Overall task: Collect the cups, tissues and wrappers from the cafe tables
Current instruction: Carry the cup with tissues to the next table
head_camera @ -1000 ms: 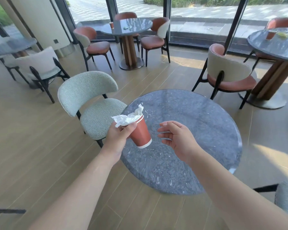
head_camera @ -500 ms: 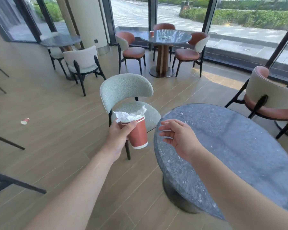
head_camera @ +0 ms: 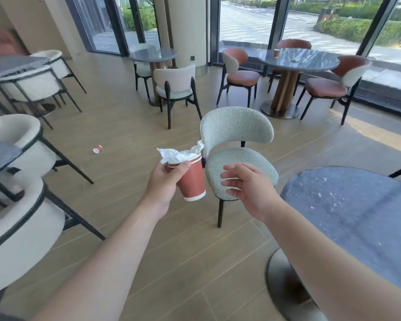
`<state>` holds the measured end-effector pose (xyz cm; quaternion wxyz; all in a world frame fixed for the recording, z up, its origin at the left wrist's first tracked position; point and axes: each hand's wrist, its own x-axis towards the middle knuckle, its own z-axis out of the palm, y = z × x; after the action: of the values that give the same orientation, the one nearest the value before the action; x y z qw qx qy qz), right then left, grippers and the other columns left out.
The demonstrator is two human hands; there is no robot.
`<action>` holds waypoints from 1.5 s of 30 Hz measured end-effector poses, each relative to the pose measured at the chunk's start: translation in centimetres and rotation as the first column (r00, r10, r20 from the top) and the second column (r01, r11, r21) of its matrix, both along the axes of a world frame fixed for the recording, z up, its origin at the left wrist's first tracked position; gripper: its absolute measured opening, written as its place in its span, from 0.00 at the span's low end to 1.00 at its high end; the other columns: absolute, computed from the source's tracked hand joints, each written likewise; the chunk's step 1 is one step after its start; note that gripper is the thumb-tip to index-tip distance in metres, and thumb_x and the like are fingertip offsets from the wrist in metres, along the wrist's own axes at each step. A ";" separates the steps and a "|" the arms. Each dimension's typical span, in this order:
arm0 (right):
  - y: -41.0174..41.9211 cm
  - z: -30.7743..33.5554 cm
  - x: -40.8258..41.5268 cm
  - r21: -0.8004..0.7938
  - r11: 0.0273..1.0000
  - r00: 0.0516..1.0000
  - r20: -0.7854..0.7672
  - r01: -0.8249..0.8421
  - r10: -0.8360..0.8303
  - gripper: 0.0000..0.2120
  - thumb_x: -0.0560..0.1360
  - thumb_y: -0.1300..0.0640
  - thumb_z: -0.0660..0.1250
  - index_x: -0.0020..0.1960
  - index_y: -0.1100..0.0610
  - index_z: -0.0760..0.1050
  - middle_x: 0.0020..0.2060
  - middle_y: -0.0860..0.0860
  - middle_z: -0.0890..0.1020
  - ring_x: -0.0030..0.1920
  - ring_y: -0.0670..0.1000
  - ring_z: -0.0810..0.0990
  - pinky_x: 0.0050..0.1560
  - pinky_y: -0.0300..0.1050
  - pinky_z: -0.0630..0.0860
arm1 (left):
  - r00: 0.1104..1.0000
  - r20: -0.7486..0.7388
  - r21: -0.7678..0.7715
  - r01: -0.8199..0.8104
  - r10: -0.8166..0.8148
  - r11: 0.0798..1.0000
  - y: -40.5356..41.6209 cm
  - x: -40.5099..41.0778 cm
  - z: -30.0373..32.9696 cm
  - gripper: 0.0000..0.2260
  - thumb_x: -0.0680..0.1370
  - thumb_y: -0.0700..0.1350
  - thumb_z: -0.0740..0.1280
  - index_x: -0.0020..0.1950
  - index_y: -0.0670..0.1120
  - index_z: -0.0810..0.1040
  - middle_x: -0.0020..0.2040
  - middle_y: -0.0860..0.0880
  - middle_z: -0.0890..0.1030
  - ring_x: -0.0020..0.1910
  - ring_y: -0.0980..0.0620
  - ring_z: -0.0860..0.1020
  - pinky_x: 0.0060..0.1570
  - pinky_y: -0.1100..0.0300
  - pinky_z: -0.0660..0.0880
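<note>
Centre of the frame: left hand (head_camera: 166, 181) wrapped round a red paper cup (head_camera: 191, 179), thumb across the front near the rim, cup tilted with its mouth toward the upper left. Stuffed into the mouth, a crumpled white tissue (head_camera: 180, 154), standing proud of the rim and loose on both sides. Just right of it, right hand (head_camera: 245, 185) spread and relaxed, fingers pointing left, gripping nothing, clear of the cup.

Left of centre, lying on its side on the wooden floor (head_camera: 125, 126): a second small red cup (head_camera: 97, 149), well apart from both hands. Upper right, on a far round table (head_camera: 310, 60): another red cup (head_camera: 276, 52) upright near the left edge, plus a small pale scrap (head_camera: 294, 60), too small to tell tissue from wrapper.

Likely trouble from here:
- Tissue slipping out, given the tilt and nothing pressing it down; worse on bending for the floor cup.
- Held cup crushed or squeezed out of the grip if clenched harder while reaching low, paper walls probably being soft.
- Any leftover liquid spilling from the tilted mouth; contents under the tissue hidden.
- Floor cup rolling off at a careless touch, being on its side.
- Shin or hip catching the green chair (head_camera: 239, 156) or the near grey table (head_camera: 357, 216) at lower right while walking on.
</note>
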<state>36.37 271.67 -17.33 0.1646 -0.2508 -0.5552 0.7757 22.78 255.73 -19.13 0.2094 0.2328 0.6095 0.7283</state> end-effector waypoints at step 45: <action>-22.7 -2.1 -40.8 -0.068 0.461 0.463 -0.010 -0.885 0.886 0.05 0.70 0.57 0.67 0.44 0.54 0.81 0.39 0.51 0.84 0.36 0.48 0.81 0.36 0.40 0.76 | 0.400 0.092 -0.130 -0.903 0.912 0.410 -26.3 -18.4 -1.7 0.29 0.65 0.59 0.76 0.64 0.51 0.78 0.59 0.54 0.85 0.57 0.54 0.84 0.49 0.57 0.80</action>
<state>-4.38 249.00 -19.46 -0.2768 0.0575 -0.5821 0.7624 4.39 229.43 -20.84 -0.1678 -0.1962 0.6420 0.7219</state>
